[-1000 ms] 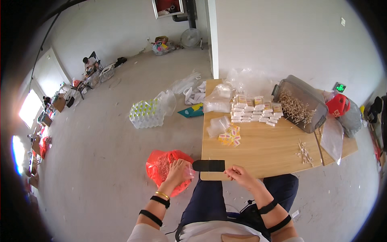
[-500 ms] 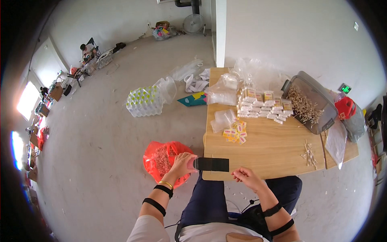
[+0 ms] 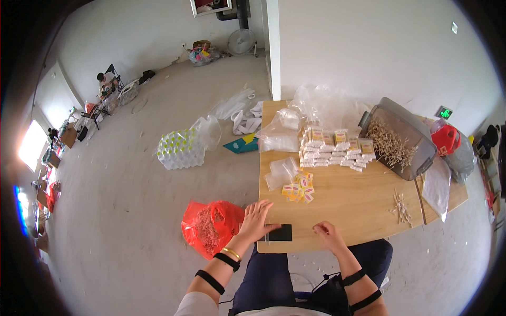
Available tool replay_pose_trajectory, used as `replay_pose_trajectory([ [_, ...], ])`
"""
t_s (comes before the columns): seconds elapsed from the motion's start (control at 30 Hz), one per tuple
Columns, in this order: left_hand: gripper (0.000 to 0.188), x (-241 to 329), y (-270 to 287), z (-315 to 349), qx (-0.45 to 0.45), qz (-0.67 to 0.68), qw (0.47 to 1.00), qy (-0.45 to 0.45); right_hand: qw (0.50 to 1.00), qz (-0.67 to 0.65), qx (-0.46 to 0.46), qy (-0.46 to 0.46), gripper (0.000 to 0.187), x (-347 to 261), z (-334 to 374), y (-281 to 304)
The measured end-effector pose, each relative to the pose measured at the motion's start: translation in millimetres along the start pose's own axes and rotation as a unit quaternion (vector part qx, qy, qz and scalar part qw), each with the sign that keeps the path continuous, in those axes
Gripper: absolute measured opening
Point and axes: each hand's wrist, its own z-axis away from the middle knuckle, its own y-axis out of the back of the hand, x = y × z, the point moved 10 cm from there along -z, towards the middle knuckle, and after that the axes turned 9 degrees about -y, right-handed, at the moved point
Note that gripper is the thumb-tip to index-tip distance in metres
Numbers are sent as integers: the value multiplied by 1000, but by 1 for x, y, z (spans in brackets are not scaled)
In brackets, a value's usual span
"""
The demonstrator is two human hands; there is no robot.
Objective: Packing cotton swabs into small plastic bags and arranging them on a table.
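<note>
My left hand (image 3: 255,221) is at the near left corner of the wooden table (image 3: 348,195). Its fingers are stretched out, and the thumb reaches onto a flat black rectangle (image 3: 280,233) with a clear left end. To the right of that rectangle, my right hand (image 3: 330,236) hovers near the table's front edge, fingers curled into a pinch. Whatever it may hold is too small to make out. Beyond the hands lie small yellow-and-white cards (image 3: 298,188) beside clear little bags (image 3: 282,171). Loose cotton swabs (image 3: 401,209) are scattered at the right.
Packed cotton swabs (image 3: 329,147) are stacked behind the cards. A tipped grey bin (image 3: 426,158) spills cotton swabs. An open red bag (image 3: 232,213) of small pinkish pieces stands on the floor left of the table, with green-capped bottles (image 3: 181,149) farther back. Someone sits far left.
My left hand has gone from gripping the black rectangle's left end to spread fingers, its thumb on the rectangle. My right hand stays pinched. The whole view has shifted slightly.
</note>
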Motion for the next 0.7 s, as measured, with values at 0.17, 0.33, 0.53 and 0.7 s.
replay_pose_trajectory([
  [0.17,95,-42,-10,-76,55,-18,995,84,952,183,231,85,14,1,-12,74],
  [0.33,116,-80,-25,-120,-36,-72,995,66,889,253,355,143,7,-21,2,88],
  [0.53,123,-110,-35,-155,-143,-51,988,40,876,263,374,154,7,-24,6,90],
  [0.7,107,-113,-31,-178,-138,-27,990,5,872,262,382,156,7,-25,7,93],
])
